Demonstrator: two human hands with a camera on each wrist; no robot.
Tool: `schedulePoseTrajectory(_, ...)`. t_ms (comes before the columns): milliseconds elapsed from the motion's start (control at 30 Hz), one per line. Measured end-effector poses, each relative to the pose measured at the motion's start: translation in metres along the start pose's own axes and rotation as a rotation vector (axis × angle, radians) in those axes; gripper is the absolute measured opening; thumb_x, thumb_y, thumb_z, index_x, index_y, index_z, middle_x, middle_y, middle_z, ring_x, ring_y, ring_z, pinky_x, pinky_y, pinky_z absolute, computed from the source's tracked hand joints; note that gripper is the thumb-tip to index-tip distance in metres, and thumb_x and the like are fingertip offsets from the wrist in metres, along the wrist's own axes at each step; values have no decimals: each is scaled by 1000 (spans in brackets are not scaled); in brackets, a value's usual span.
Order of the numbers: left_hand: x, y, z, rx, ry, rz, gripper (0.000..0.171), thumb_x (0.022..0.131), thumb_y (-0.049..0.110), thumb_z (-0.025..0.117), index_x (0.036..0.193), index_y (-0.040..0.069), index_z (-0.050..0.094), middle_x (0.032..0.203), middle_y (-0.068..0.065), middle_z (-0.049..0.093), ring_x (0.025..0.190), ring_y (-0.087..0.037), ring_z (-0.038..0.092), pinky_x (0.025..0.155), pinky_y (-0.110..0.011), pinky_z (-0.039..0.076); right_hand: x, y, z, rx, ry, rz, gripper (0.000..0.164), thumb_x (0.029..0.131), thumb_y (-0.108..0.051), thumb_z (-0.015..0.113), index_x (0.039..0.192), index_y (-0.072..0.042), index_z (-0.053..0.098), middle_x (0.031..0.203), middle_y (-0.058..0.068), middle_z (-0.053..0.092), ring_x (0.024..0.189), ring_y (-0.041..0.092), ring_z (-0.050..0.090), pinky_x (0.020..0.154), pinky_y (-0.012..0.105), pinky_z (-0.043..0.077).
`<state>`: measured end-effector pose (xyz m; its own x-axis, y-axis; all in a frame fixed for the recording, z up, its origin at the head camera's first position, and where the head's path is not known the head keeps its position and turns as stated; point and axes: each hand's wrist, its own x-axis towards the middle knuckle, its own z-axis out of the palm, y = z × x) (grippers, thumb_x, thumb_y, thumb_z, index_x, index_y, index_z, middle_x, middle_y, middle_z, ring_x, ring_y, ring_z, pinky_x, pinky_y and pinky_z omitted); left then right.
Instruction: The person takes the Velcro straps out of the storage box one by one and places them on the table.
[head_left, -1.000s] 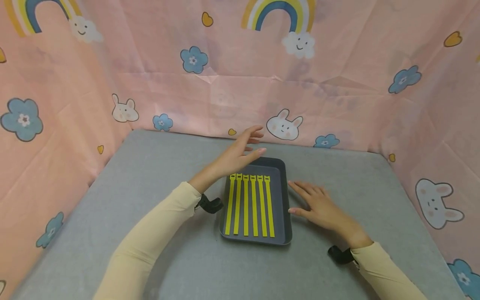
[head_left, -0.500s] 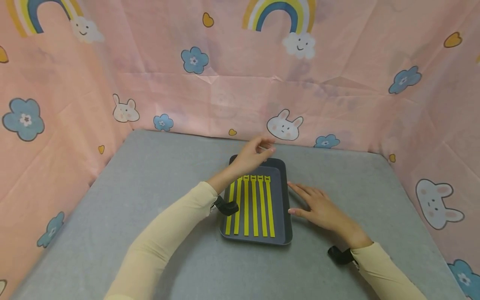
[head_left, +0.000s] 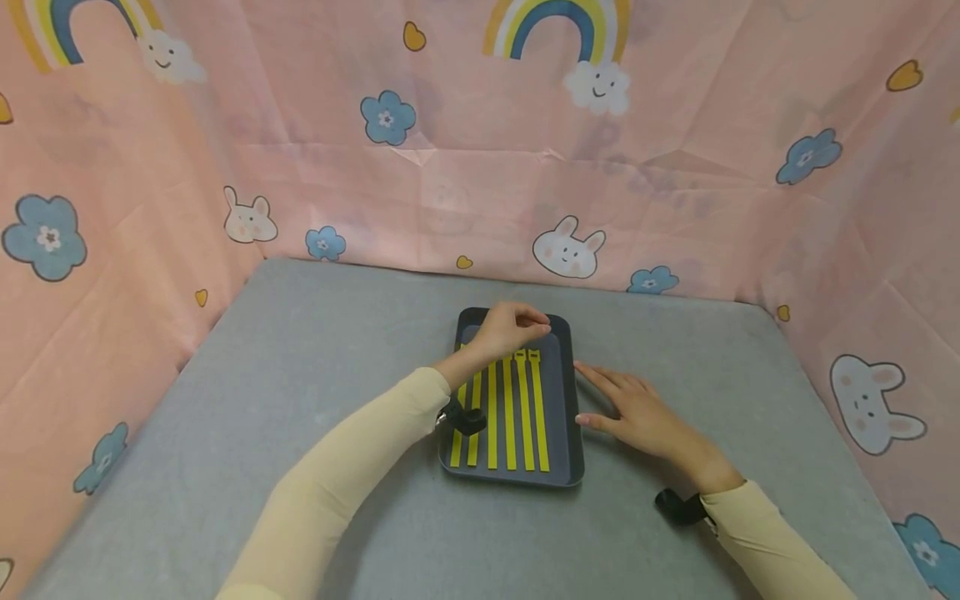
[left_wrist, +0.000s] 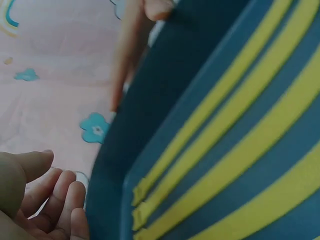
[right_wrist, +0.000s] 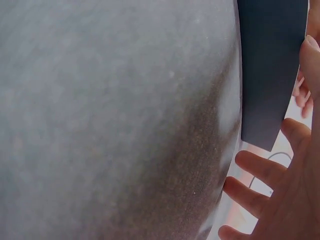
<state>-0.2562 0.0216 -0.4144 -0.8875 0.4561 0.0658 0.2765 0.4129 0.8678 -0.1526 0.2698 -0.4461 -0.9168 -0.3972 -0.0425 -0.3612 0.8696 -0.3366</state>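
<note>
Several yellow cable ties [head_left: 540, 417] with slotted heads lie side by side, lengthwise, in a dark grey tray [head_left: 562, 442]. My left hand [head_left: 508, 331] is over the tray's far end, fingers loosely bent, and covers the heads of some ties. In the left wrist view the thumb of this left hand [left_wrist: 37, 195] stands apart from the fingers, and nothing shows between them. My right hand [head_left: 641, 417] is at the tray's right side, thumb and fingertips against its rim. The right wrist view shows the right hand's spread fingers [right_wrist: 260, 170] beside the tray wall [right_wrist: 270, 65].
The tray stands on a grey table [head_left: 337, 333]. A pink printed cloth [head_left: 450, 192] hangs along the back and both sides. A black wrist camera [head_left: 467, 418] on my left arm hangs over the tray's left part; another wrist camera [head_left: 678, 507] is on my right.
My left hand has moved right and then nearer, onto the tray's far end, and its fingers have bent more. The right hand, the tray and the cable ties have stayed put.
</note>
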Motion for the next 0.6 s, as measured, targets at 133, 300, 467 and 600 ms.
schedulePoseTrajectory(133, 1, -8, 5, 27, -5, -30, 23, 96, 23, 65, 114, 10, 73, 110, -8, 73, 99, -22, 69, 79, -27, 55, 0, 0, -1, 0, 0, -5, 81, 92, -59, 58, 158, -30, 23, 156, 17, 41, 140, 47, 38, 112, 69, 22)
schedulePoseTrajectory(300, 2, -16, 11, 61, 2, -57, 22, 95, 21, 68, 112, 9, 74, 103, -8, 75, 92, -20, 70, 73, -23, 54, 0, -1, -1, 0, -2, -4, 80, 92, -60, 58, 158, -31, 22, 156, 16, 41, 141, 46, 38, 112, 68, 22)
schedulePoseTrajectory(467, 3, -20, 15, 125, 25, -64, 24, 92, 22, 71, 111, 8, 74, 100, -7, 75, 90, -19, 68, 87, -31, 52, 0, 0, -1, -7, 6, -11, 80, 92, -60, 58, 158, -33, 22, 155, 16, 43, 140, 46, 39, 111, 69, 23)
schedulePoseTrajectory(600, 2, -22, 17, 186, 28, -72, 26, 89, 24, 75, 112, 11, 74, 104, -5, 76, 97, -21, 69, 111, -56, 34, 0, 0, -1, -8, 8, -17, 80, 92, -60, 58, 158, -33, 22, 155, 15, 43, 140, 45, 40, 111, 69, 23)
